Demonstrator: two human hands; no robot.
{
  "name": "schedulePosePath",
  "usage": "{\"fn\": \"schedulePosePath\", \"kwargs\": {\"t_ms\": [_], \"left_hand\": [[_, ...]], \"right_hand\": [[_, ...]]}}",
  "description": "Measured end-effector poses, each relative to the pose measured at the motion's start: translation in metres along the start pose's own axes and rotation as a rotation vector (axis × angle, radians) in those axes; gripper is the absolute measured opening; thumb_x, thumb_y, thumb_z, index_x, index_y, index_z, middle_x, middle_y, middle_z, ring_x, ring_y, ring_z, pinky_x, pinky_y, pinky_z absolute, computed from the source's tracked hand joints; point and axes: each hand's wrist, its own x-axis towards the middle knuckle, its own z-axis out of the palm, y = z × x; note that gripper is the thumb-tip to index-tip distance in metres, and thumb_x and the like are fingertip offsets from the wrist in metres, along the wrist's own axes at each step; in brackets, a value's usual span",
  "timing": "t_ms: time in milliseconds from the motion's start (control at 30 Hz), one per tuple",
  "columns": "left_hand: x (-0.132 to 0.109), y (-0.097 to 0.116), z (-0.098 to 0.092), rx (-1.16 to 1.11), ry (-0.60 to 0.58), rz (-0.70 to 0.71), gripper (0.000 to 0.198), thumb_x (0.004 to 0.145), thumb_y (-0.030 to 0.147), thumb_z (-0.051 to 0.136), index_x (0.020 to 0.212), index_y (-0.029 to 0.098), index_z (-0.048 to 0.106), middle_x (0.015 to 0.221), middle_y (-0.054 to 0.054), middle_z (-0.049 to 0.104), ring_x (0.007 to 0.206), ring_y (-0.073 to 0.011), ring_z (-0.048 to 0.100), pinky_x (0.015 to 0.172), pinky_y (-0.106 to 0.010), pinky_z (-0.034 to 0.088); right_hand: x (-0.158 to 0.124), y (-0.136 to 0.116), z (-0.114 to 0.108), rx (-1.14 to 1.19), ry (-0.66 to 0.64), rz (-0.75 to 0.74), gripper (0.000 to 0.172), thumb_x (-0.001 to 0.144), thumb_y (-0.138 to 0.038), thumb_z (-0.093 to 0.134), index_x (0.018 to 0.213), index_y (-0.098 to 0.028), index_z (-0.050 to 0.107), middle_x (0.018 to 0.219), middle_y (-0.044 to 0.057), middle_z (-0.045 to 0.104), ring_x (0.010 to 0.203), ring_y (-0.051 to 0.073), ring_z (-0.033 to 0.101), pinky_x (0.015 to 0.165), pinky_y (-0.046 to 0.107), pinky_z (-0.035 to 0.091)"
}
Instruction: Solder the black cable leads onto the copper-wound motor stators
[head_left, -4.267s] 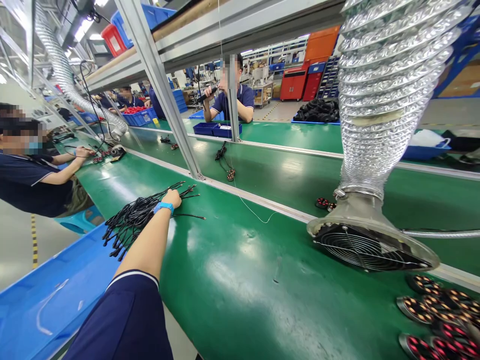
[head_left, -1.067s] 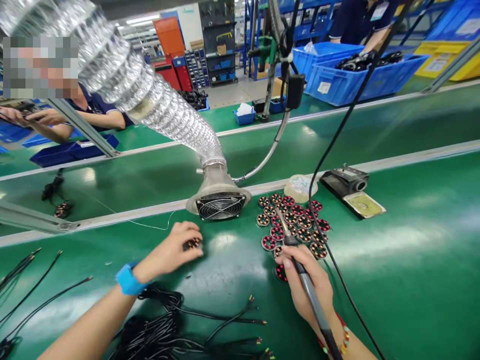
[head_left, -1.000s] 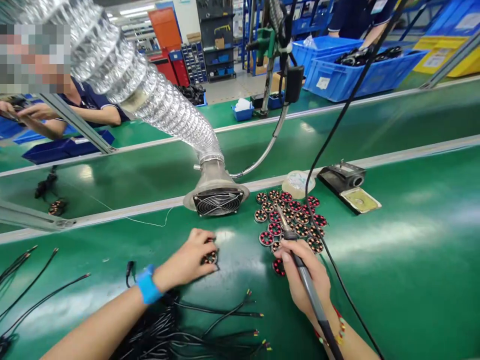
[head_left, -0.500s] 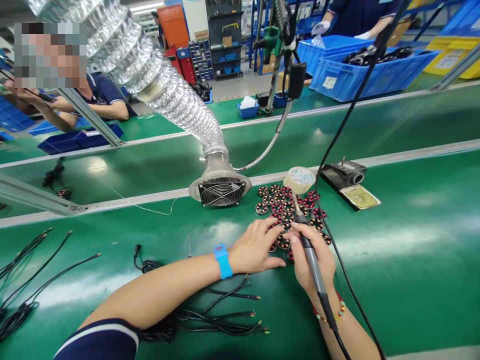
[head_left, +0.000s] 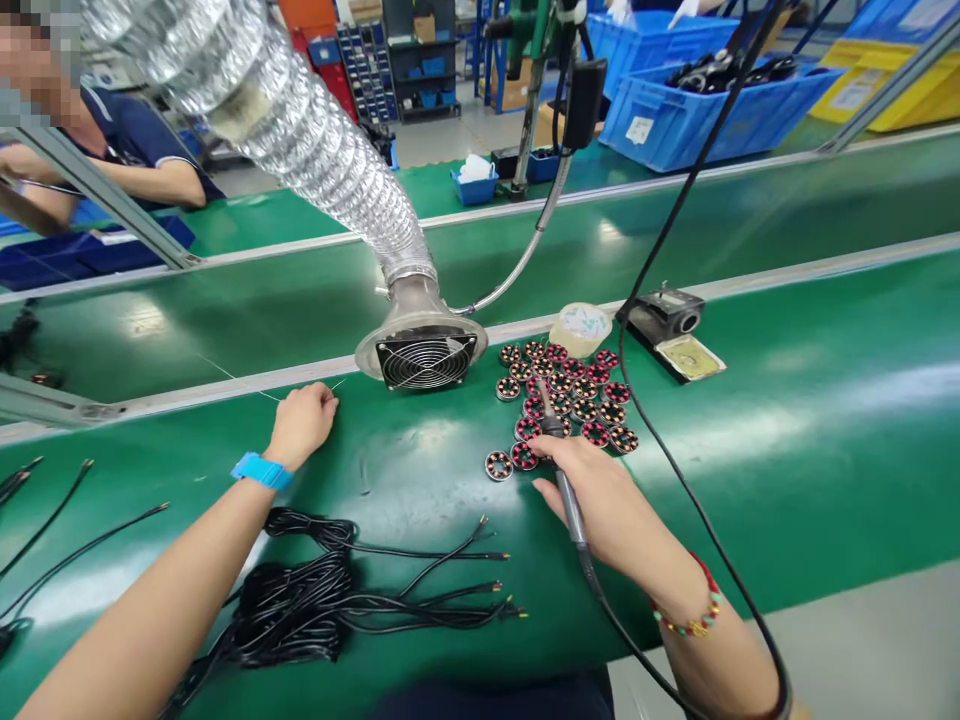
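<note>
My left hand, with a blue band at the wrist, pinches a thin strand of solder wire near the back rail. A short end of the wire sticks out past its fingers. A soldering iron is in my right hand, its tip pointing away over a cluster of small round coil parts with red or copper-coloured windings. One coil part sits at the near left edge of the cluster. Whether the iron's tip touches a part I cannot tell.
A fume extractor on a foil duct hangs behind the coils. Beyond them stand a tape roll and an iron stand with a sponge. Bundled black cables lie at front left. The iron's cord loops at right. A co-worker sits opposite.
My left hand has moved left from the coil parts to the solder wire and closed on it. The right hand still holds the iron, lower and further left in view. The camera view has shifted.
</note>
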Motion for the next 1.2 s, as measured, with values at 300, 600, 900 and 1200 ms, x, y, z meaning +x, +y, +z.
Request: {"fn": "schedulePosePath", "kwargs": {"t_ms": [300, 600, 900, 1200], "left_hand": [[-0.063, 0.055, -0.018, -0.116, -0.303, 0.47, 0.035, 0.091, 0.039, 0.034, 0.071, 0.021, 0.056, 0.073, -0.006, 0.064, 0.07, -0.0221, 0.059, 0.067, -0.031, 0.039], [-0.094, 0.107, -0.026, -0.736, -0.944, 0.331, 0.027, 0.088, 0.035, 0.035, 0.074, 0.019, 0.052, 0.049, 0.005, 0.051, 0.046, -0.0121, 0.046, 0.052, -0.024, 0.036], [-0.068, 0.107, 0.012, -0.802, -0.629, 0.231, 0.032, 0.081, 0.047, 0.05, 0.066, 0.018, 0.045, 0.062, 0.004, 0.044, 0.06, -0.0126, 0.039, 0.056, -0.025, 0.028], [-0.071, 0.108, 0.015, -0.729, -0.622, 0.307, 0.013, 0.083, 0.026, 0.047, 0.075, 0.018, 0.053, 0.068, 0.003, 0.052, 0.064, -0.013, 0.046, 0.062, -0.026, 0.034]], "right_hand": [[-0.006, 0.021, 0.012, -0.234, 0.016, -0.017, 0.028, 0.09, -0.014, 0.042, 0.115, -0.016, 0.056, 0.087, 0.011, 0.06, 0.082, 0.027, 0.052, 0.073, 0.041, 0.045], [0.019, -0.013, 0.028, -0.092, -0.067, -0.156, 0.03, 0.089, -0.01, 0.045, 0.118, -0.016, 0.052, 0.1, 0.012, 0.065, 0.101, 0.027, 0.054, 0.083, 0.041, 0.044], [0.02, -0.041, 0.049, -0.109, -0.056, -0.148, 0.046, 0.085, -0.043, 0.064, 0.118, -0.012, 0.051, 0.098, 0.013, 0.065, 0.088, 0.028, 0.054, 0.074, 0.04, 0.042], [0.012, -0.035, 0.047, 0.071, -0.08, -0.137, 0.04, 0.085, -0.016, 0.057, 0.123, -0.011, 0.045, 0.101, 0.013, 0.06, 0.09, 0.027, 0.05, 0.076, 0.041, 0.044]]}}
